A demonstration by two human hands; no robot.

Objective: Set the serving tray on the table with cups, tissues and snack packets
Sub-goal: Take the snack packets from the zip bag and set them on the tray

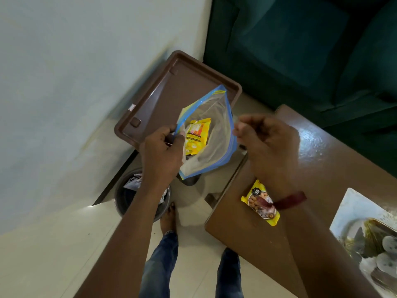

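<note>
I hold a clear zip bag (214, 151) with blue edges in the air between both hands. My left hand (161, 151) pinches its left edge, and my right hand (268, 147) has curled fingers closed on its right edge. A yellow snack packet (196, 136) sits inside the bag. A second yellow snack packet (253, 195) lies flat on the brown table (247, 244), partly under my right wrist. A white patterned serving tray (354, 209) rests on the table at the right edge of view. No cups or tissues show.
Behind the bag, a brown rimmed tray-like top (171, 93) stands next to the wall. A steel bin (126, 196) with crumpled paper is on the floor under my left arm. A dark green sofa (300, 50) fills the upper right. My feet are on pale tiles.
</note>
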